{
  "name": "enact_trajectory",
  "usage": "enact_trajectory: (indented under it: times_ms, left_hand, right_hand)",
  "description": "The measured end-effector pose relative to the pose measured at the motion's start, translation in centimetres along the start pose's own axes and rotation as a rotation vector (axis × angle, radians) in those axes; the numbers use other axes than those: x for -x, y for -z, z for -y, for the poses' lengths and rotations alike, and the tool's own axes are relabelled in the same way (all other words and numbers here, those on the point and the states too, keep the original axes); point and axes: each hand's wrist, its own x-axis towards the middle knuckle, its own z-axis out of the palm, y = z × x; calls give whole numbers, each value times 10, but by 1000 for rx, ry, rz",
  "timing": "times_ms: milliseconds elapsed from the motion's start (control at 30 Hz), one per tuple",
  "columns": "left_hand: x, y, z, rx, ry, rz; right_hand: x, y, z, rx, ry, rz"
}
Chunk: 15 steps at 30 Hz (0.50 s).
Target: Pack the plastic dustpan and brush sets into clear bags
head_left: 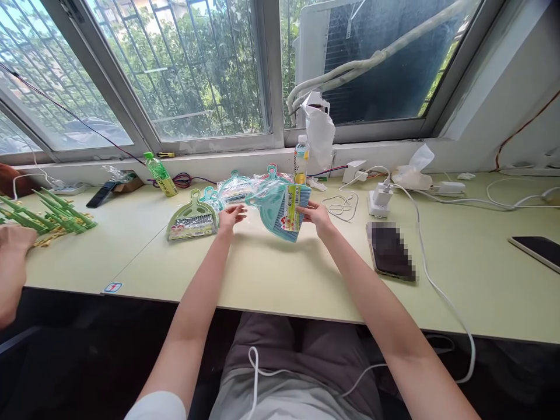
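Note:
A blue-green mini dustpan and brush set point(272, 211) in clear wrap with a yellow-green label is tilted above the table. My right hand point(317, 214) grips it by its right edge, over the label side. My left hand point(231, 217) is held with its fingers apart, left of this set and holding nothing. Just beside the left hand, a green dustpan and brush set point(192, 224) in wrap rests on the table. Behind both hands lie several more wrapped sets point(234, 185), partly hidden by the one I hold.
A green bottle point(161, 175) and a clear-labelled bottle point(300, 158) stand near the window. To the right are a phone point(391, 251), a white plug adapter point(380, 199) and a trailing white cable point(420, 245). Another person's hand point(15, 239) is near green stalks point(65, 213) at left.

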Motion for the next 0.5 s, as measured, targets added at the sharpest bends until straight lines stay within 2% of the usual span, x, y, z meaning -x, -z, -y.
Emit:
enact_trajectory:
  times_ms: [100, 200, 300, 367, 400, 433, 500]
  left_hand:
    - [-9, 11, -5, 67, -66, -352]
    - [-16, 23, -12, 83, -222, -677]
    - [-16, 36, -19, -61, -342, -947]
    - [-12, 44, -22, -243, -350, -1096]
    - [-9, 46, -23, -340, -347, -1123]
    - [-6, 47, -23, -431, -351, -1101]
    - [0, 43, -23, -560, -399, -933]
  right_hand:
    - [-2, 10, 4, -62, -8, -50]
    - [-2, 14, 3, -134, -33, -123]
    - [-2, 14, -3, -201, -57, -192]
    - [-2, 12, -7, -221, -61, -225]
    - [-2, 12, -8, -225, -62, -236]
    - [-2, 11, -10, -225, -62, -241]
    - [-2, 10, -11, -223, -63, -242]
